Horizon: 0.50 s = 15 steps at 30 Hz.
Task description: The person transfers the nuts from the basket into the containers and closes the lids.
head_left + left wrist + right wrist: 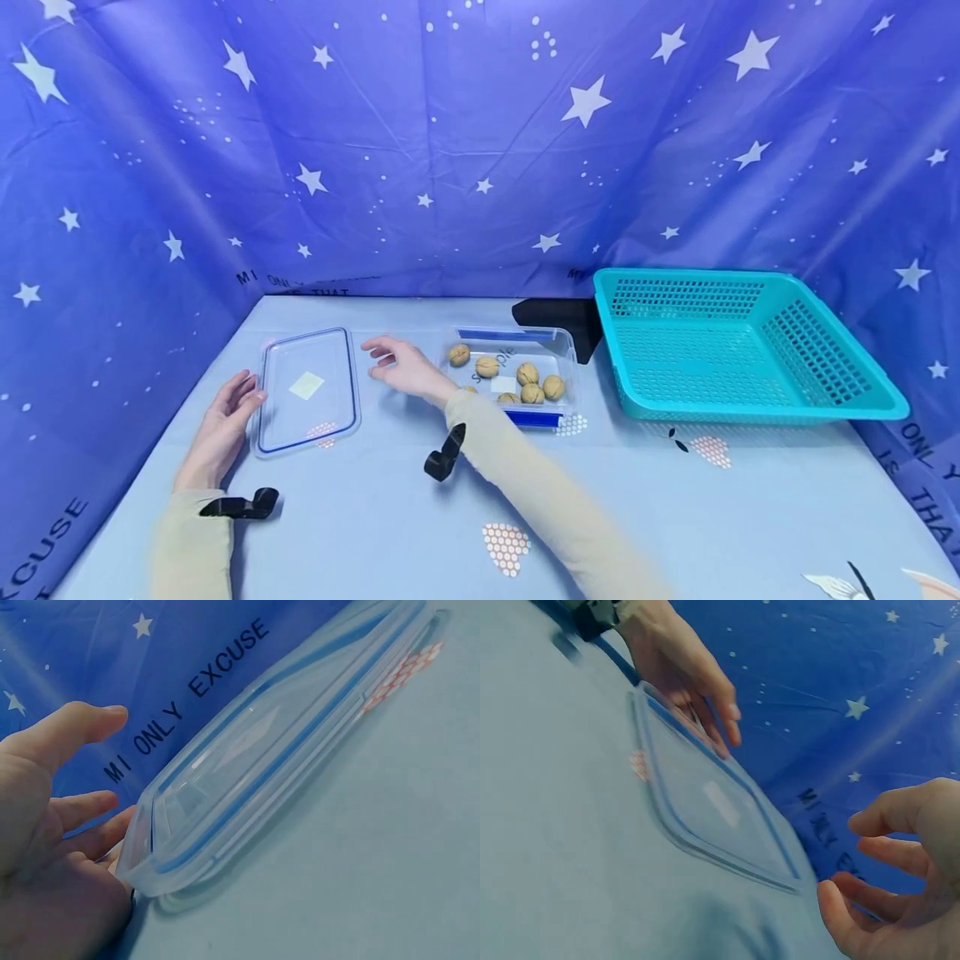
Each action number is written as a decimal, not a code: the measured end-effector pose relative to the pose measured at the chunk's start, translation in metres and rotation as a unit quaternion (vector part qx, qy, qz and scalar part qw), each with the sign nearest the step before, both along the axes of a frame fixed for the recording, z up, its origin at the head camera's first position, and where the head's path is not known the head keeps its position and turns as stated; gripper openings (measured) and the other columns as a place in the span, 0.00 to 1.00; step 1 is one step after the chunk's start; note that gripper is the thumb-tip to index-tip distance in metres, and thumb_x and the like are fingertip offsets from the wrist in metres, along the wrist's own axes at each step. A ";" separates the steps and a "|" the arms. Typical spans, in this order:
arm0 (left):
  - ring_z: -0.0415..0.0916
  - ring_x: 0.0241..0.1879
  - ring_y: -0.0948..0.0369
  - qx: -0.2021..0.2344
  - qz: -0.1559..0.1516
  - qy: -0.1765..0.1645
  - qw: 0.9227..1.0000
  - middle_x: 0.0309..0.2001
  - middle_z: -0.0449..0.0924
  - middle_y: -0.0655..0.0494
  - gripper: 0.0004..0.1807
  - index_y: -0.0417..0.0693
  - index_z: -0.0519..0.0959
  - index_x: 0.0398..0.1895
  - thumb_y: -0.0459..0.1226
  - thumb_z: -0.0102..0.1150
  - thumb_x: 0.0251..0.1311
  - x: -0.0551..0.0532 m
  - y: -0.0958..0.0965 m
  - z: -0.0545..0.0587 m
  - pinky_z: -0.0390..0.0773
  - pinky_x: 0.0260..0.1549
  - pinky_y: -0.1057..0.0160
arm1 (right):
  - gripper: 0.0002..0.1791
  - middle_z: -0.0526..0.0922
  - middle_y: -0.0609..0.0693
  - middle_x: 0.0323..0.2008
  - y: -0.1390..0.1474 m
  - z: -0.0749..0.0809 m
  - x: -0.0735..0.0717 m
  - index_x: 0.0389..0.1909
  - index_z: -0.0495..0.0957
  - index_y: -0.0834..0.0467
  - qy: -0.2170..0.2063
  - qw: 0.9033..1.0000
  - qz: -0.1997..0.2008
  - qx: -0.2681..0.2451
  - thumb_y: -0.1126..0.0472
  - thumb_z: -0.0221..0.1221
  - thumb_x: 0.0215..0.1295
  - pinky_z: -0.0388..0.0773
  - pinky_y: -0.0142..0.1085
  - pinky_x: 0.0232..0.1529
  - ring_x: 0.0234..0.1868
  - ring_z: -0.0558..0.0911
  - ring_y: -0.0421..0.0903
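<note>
A clear plastic lid point(308, 400) with a blue seal lies on the table, a pale square sticker at its middle. Beside its left edge is my left hand point(221, 425); in the left wrist view those fingers meet the lid's rim point(142, 866), while the thumb is raised away from it. My right hand point(408, 368) hovers to the right of the lid, fingers loosely bent and holding nothing. Behind the right forearm stands a clear container point(572, 367) with blue clips, holding several walnuts point(487, 367). The sleeve hides part of the container.
A large turquoise basket point(678, 404) sits at the right rear of the table. Between it and the container lies a flat black object point(558, 317). Blue star-printed cloth point(450, 150) walls in the back and sides of the pale blue tablecloth point(360, 533).
</note>
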<state>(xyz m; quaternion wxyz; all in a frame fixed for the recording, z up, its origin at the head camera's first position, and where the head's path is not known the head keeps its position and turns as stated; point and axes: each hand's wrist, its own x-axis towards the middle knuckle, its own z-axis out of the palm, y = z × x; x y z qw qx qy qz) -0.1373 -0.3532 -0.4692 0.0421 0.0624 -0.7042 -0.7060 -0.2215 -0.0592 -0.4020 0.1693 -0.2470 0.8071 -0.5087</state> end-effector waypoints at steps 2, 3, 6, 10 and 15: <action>0.48 0.67 0.58 -0.007 0.004 -0.006 1.000 0.72 0.44 0.42 0.42 0.39 0.37 0.76 0.35 0.51 0.71 -0.001 0.002 0.001 0.52 0.65 0.75 | 0.25 0.74 0.58 0.60 -0.008 -0.006 0.003 0.65 0.71 0.56 -0.019 1.000 -0.004 -0.001 0.66 0.58 0.66 0.76 0.32 0.50 0.55 0.76 0.48; 0.47 0.68 0.58 -0.009 0.006 -0.010 1.000 0.73 0.43 0.42 0.42 0.39 0.37 0.76 0.35 0.52 0.70 -0.002 0.003 0.001 0.52 0.65 0.74 | 0.26 0.74 0.58 0.59 -0.012 -0.010 0.004 0.65 0.70 0.56 -0.025 1.000 -0.006 0.000 0.65 0.59 0.66 0.76 0.32 0.50 0.54 0.76 0.47; 0.44 0.70 0.58 -0.018 0.009 -0.026 0.999 0.75 0.39 0.41 0.44 0.42 0.36 0.77 0.37 0.53 0.70 -0.002 0.004 0.003 0.50 0.66 0.73 | 0.29 0.74 0.58 0.59 -0.022 -0.019 0.006 0.67 0.68 0.55 -0.034 0.999 -0.014 0.007 0.65 0.60 0.65 0.76 0.32 0.51 0.54 0.77 0.48; 0.41 0.72 0.56 -0.037 0.007 -0.039 0.999 0.76 0.36 0.39 0.45 0.43 0.35 0.77 0.37 0.54 0.69 0.000 0.004 0.004 0.49 0.67 0.72 | 0.34 0.75 0.57 0.58 -0.031 -0.029 0.007 0.70 0.65 0.53 -0.057 0.998 -0.035 0.000 0.65 0.61 0.63 0.73 0.33 0.55 0.52 0.78 0.46; 0.42 0.71 0.54 -0.063 0.011 -0.043 0.997 0.75 0.36 0.37 0.46 0.41 0.35 0.77 0.36 0.56 0.68 -0.001 0.005 0.005 0.49 0.67 0.73 | 0.37 0.76 0.57 0.56 -0.035 -0.037 0.004 0.73 0.60 0.53 -0.114 0.990 -0.074 -0.047 0.68 0.61 0.63 0.76 0.35 0.52 0.49 0.79 0.46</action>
